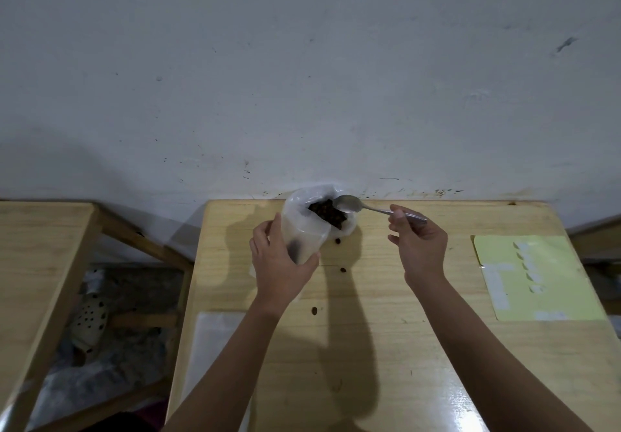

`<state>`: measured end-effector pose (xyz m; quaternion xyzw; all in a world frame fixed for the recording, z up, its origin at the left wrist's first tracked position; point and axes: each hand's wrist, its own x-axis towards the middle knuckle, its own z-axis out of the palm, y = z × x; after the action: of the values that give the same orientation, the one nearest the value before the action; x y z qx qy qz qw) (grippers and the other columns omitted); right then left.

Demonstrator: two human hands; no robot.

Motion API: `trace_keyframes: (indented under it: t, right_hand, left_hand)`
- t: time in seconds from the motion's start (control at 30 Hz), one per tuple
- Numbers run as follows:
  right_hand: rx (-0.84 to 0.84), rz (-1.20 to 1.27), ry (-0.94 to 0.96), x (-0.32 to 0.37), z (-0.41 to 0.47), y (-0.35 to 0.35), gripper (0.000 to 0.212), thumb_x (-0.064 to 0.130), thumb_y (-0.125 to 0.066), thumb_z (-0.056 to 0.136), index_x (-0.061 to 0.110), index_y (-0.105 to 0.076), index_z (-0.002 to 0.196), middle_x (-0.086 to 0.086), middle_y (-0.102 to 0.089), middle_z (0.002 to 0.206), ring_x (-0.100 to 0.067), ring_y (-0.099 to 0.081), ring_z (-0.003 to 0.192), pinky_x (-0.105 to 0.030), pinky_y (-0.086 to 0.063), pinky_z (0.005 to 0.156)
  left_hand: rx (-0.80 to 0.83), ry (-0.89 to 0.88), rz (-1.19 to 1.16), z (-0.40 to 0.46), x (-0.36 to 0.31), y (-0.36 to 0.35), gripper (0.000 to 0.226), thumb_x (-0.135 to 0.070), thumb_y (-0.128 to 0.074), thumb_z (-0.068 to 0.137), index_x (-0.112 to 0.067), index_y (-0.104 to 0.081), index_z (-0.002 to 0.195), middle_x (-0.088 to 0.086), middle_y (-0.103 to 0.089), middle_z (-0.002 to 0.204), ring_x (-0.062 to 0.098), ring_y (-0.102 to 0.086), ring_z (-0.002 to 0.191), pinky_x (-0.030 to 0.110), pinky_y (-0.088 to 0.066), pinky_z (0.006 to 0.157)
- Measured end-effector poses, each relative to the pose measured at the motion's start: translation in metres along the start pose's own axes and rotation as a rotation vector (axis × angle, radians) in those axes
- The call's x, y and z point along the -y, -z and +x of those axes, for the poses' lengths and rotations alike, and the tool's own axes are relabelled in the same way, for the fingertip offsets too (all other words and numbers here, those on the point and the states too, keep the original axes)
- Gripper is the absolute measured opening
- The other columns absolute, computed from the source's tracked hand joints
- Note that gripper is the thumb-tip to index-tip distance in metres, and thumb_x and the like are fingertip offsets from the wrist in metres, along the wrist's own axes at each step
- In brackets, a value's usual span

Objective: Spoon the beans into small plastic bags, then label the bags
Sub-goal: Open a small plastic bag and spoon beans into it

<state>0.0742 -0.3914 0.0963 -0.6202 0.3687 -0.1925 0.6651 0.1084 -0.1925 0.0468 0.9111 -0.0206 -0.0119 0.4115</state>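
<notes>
Your left hand (282,260) wraps round the small plastic bag (304,240), thin and limp, so keep your hold near its mouth, which tilts up and away toward the wall; a dark patch low inside may be beans. Your right hand (416,247) pinches the stiff, light spoon (349,203) by its handle end. Its long axis runs left-right, its bowl over the beans (327,213) in the big bag (346,226) at the counter's (386,347) far edge.

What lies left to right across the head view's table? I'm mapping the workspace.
Flat clear bags → left hand holding a small bag → bean bag → spoon → right hand → yellow label sheet.
</notes>
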Motion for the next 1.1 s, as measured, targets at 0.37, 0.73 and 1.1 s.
trace_keyframes:
  t: [0.37,0.73,1.1]
  right_hand:
    - [-0.051,-0.033,-0.257,-0.055,0.012,-0.047,0.008,0.013,-0.066,0.084,0.018,-0.072,0.084,-0.003,-0.067,0.082,-0.016,-0.061,0.081,-0.036,-0.051,0.081]
    - [-0.147,-0.269,-0.183,-0.043,-0.001,-0.034,0.058,0.030,-0.075,0.078,0.011,-0.049,0.126,-0.004,-0.054,0.112,-0.019,-0.055,0.100,-0.032,-0.046,0.086]
    - [0.364,-0.174,0.245,-0.006,-0.071,-0.024,0.002,0.021,-0.070,0.084,0.020,-0.069,0.083,0.007,-0.069,0.074,-0.009,-0.064,0.070,-0.035,-0.054,0.062]
  left_hand:
    - [0.025,-0.015,-0.025,-0.002,0.004,0.013,0.096,-0.041,-0.078,0.064,-0.020,-0.028,0.144,0.000,-0.028,0.133,0.017,-0.026,0.123,0.045,-0.041,0.101]
    - [0.018,-0.049,-0.041,-0.005,0.003,0.022,0.097,-0.040,-0.080,0.067,-0.025,-0.026,0.147,0.001,-0.027,0.131,0.009,-0.022,0.118,0.037,-0.038,0.100]
    - [-0.015,-0.117,-0.104,-0.038,-0.037,0.032,0.113,-0.049,-0.084,0.058,-0.032,-0.018,0.149,-0.002,-0.025,0.126,0.004,-0.020,0.111,0.027,-0.035,0.096]
